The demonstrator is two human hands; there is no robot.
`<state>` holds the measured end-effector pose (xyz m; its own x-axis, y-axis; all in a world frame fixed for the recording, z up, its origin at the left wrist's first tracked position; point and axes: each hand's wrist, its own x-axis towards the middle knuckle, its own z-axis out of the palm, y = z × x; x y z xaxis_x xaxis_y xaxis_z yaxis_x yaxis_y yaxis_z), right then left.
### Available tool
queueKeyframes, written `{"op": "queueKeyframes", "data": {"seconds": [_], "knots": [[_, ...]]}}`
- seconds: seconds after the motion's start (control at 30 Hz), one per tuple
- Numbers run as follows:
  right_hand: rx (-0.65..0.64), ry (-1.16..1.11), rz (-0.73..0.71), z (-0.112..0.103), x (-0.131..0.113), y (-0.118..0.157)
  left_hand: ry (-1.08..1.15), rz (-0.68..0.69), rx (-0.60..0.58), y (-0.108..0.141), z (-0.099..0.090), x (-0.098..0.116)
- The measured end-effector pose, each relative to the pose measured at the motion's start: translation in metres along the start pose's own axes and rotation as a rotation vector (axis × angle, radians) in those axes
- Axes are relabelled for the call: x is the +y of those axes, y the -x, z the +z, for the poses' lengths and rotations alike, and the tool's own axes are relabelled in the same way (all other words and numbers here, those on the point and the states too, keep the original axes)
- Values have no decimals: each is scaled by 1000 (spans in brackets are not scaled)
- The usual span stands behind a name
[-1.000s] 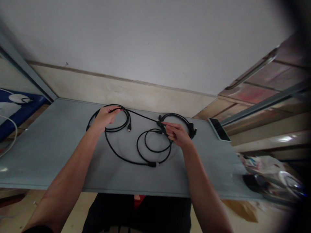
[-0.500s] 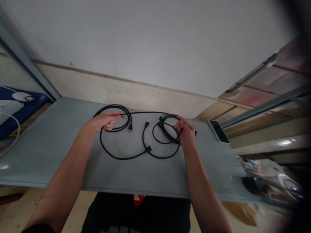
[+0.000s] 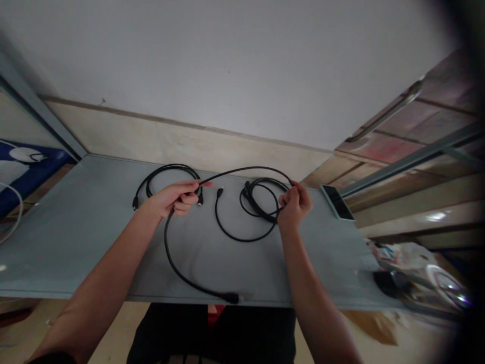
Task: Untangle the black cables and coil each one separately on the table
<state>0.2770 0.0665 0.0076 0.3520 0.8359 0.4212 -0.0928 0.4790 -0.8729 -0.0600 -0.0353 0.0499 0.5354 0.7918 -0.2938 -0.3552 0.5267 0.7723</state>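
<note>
1. The left hand (image 3: 176, 199) was closed on a black cable (image 3: 242, 170), well apart from the right hand (image 3: 294, 205), which pinched a cable coil (image 3: 261, 202).
2. A black plug (image 3: 232, 298) lay near the front edge of the grey tabletop (image 3: 76, 247).

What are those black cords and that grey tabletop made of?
The black cables look like matte rubber or soft plastic sheathing: they bend in loose, smooth loops with little shine. What lies inside doesn't show. The grey-blue table top seems a smooth painted or laminated sheet, going by the glossy glare near its left edge; its core can't be told.
</note>
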Motion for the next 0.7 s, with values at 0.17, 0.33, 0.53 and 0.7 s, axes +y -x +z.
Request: {"op": "queueKeyframes", "data": {"seconds": [0.17,0.33,0.53,0.7], "knots": [[-143,-79,180,11,0,13,-117,279,229,-32,17,-23],[-338,-136,424,18,1,24,-254,516,508,-38,15,-23],[-435,-79,487,16,-1,24,-598,715,769,-28,-2,-10],[-259,-169,350,17,-4,20,-338,628,602,-31,4,-14]]}}
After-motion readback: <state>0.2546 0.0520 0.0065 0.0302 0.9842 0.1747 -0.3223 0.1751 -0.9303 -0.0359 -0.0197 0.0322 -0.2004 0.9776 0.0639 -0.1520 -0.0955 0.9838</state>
